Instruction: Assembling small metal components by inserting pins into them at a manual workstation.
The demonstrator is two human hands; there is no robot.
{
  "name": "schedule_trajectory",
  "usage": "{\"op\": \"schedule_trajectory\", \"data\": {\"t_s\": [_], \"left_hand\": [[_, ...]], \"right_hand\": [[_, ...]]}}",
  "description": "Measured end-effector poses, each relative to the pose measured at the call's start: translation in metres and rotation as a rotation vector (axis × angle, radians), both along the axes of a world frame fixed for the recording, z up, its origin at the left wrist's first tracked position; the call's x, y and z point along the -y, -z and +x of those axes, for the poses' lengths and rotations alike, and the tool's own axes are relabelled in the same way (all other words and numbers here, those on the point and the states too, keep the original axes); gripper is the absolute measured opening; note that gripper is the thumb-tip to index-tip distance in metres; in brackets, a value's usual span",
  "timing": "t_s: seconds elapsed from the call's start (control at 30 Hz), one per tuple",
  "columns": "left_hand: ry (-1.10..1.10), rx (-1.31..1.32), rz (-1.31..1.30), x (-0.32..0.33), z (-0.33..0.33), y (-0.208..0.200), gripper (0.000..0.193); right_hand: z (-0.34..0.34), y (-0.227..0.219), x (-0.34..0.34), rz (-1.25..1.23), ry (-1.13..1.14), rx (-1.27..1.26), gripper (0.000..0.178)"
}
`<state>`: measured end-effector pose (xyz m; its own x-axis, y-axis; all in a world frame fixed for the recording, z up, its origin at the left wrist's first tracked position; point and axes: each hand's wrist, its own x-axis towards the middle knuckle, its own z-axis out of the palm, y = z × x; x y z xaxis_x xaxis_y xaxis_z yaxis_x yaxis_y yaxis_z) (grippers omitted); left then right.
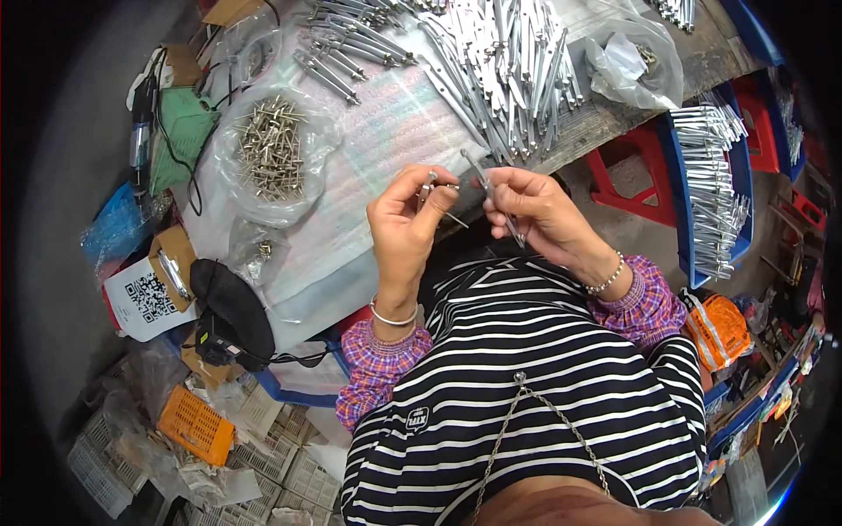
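In front of my chest, my left hand (408, 215) pinches small metal parts between thumb and fingers; a thin screw (455, 219) sticks out toward the right. Close by, my right hand (545, 215) grips a slim silver metal bar (478, 171) between thumb and fingers. The bar slants, its upper end pointing away from me. A small gap separates the two hands. Beyond them a large heap of similar silver bars (500, 70) covers the bench. To the left, a clear plastic bag (320, 136) stands open, full of long brassy screws (270, 153).
Finished-looking rods with fittings (333, 66) lie at the far left. A small bag of fittings (263, 250) and a black pouch (232, 311) sit nearer. At right are another clear bag (662, 79), a red stool (631, 175) and a blue bin (671, 197) of bars.
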<state>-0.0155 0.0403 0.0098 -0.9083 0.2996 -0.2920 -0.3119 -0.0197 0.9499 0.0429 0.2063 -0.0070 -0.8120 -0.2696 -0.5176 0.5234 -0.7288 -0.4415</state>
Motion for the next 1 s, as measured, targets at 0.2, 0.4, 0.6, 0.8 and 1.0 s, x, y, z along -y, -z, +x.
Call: {"op": "schedule_trajectory", "data": {"t_s": [0.2,0.4,0.6,0.8,1.0], "left_hand": [[-0.039,-0.253,-0.037,-0.004,0.007,-0.001,0.006],[-0.043,-0.43,-0.182,-0.006,0.009,0.001,0.01],[-0.042,-0.53,-0.245,-0.006,0.012,0.001,0.013],[-0.033,-0.601,-0.312,-0.007,0.012,-0.003,0.014],[0.004,-0.676,-0.36,-0.008,0.012,-0.007,0.015]], "right_hand": [[0.003,-0.003,0.008,-0.152,-0.013,0.095,0.028],[0.003,-0.001,0.009,-0.207,-0.008,0.117,0.028],[0.002,0.0,0.009,-0.217,0.002,0.111,0.026],[0.001,-0.002,0.008,-0.17,-0.017,0.125,0.021],[0.002,-0.001,0.006,-0.137,-0.034,0.077,0.017]]}}
